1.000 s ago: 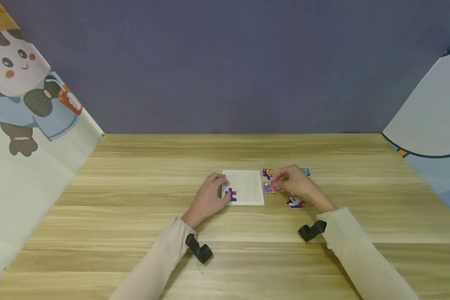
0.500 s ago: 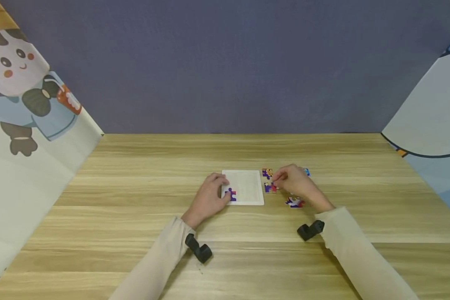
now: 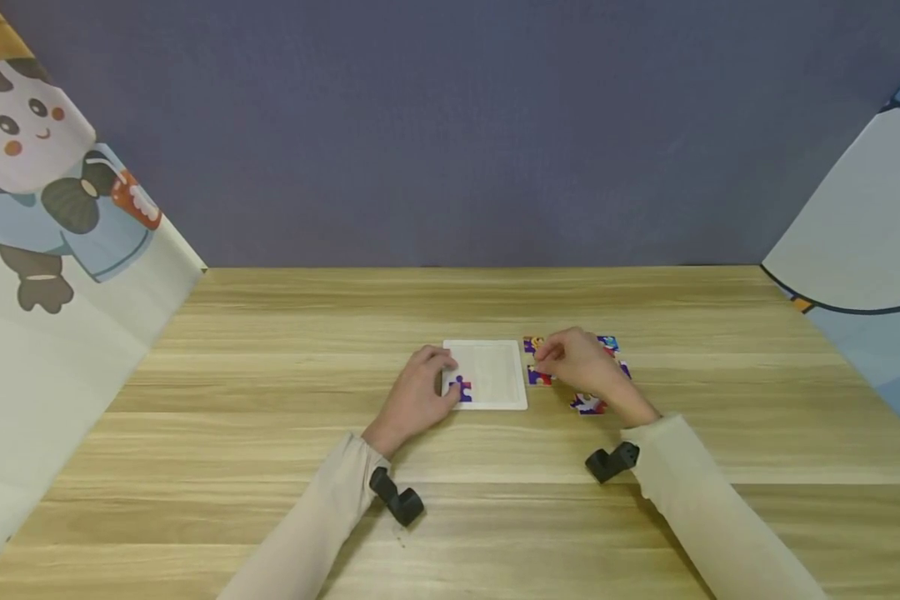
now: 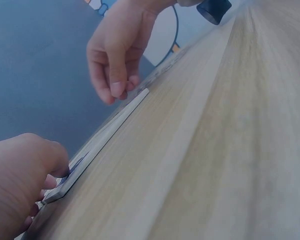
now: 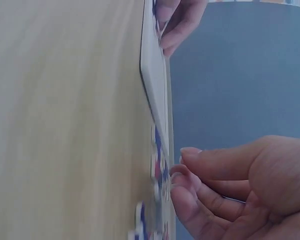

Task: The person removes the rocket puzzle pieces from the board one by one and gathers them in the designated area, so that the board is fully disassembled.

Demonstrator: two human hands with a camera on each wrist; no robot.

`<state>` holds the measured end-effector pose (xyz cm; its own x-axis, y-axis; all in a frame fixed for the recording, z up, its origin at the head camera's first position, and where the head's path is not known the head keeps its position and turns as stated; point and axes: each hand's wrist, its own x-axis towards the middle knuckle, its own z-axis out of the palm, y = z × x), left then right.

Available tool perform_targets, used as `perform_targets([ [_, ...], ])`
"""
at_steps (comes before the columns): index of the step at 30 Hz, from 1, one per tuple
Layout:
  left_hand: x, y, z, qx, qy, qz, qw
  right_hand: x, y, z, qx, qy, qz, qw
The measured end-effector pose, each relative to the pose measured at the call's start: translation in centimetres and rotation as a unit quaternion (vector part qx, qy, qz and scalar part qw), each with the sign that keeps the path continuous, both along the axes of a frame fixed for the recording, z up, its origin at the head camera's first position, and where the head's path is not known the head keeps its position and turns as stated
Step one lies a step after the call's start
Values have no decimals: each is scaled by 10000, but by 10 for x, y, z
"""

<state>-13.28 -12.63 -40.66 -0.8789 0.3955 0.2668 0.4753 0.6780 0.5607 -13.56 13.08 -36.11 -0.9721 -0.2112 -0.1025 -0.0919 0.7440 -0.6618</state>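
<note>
A white puzzle tray [image 3: 498, 377] lies flat on the table, with one purple puzzle piece [image 3: 462, 392] in its lower left corner. My left hand [image 3: 412, 398] holds the tray by its left side, the thumb beside that piece. To the right, my right hand [image 3: 583, 363] hovers low over loose puzzle pieces, fingers bent and thumb close to the index finger; the right wrist view shows no piece between them. Just below its fingertips lies a purple and red puzzle piece [image 3: 538, 377]. Other loose pieces are partly hidden behind this hand.
An orange and purple puzzle piece [image 3: 532, 344] lies by the tray's upper right corner. Further right are a blue puzzle piece [image 3: 608, 342] and a white and purple puzzle piece [image 3: 588, 405]. A dark wall [image 3: 480, 150] stands behind the wooden table [image 3: 307, 333].
My right hand has shifted slightly left, toward the tray, uncovering more of the pieces at its right. The left hand and the tray have stayed in place.
</note>
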Motion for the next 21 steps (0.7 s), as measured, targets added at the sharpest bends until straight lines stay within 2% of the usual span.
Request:
perform_targets([
  [8, -1, 1, 1, 102, 42, -11, 9999, -3, -19, 2, -152, 193, 399, 9989],
  [21, -9, 8, -1, 27, 231, 11, 9997, -15, -51, 4, -246, 81, 826, 9962],
])
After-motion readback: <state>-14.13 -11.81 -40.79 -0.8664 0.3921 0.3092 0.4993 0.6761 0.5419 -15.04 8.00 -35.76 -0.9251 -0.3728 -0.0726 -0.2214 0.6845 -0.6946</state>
